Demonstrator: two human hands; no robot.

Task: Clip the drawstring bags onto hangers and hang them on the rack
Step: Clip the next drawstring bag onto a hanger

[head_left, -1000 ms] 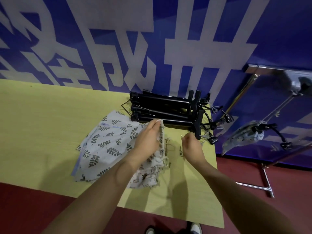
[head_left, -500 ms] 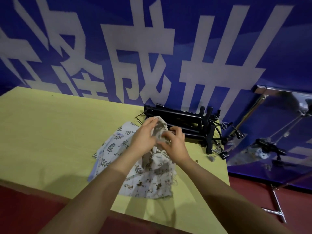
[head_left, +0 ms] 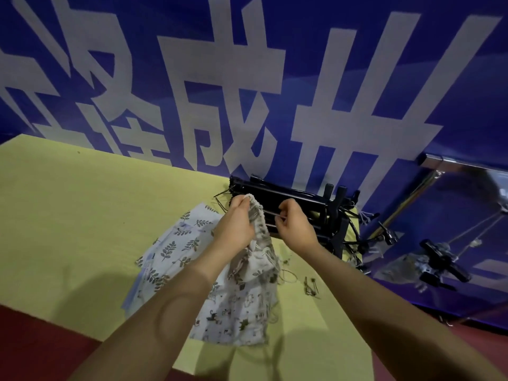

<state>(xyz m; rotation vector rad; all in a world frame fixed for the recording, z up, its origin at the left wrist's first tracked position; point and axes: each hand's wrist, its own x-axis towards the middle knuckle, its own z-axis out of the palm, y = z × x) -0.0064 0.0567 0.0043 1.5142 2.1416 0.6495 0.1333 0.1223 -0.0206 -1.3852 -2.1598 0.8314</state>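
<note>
My left grip (head_left: pixel 236 226) pinches the gathered top of a pale drawstring bag (head_left: pixel 247 284) printed with small brown animals, lifting it off the yellow counter (head_left: pixel 68 229); my right grip (head_left: pixel 295 228) pinches its cord. A second, leaf-printed bag (head_left: pixel 176 243) lies flat beside. Black hangers (head_left: pixel 302 204) pile against the blue wall (head_left: pixel 412 78).

Printed drawstring bag (head_left: pixel 247 284) in left hand (head_left: pixel 236 229), right hand (head_left: pixel 295 229) alongside.
</note>
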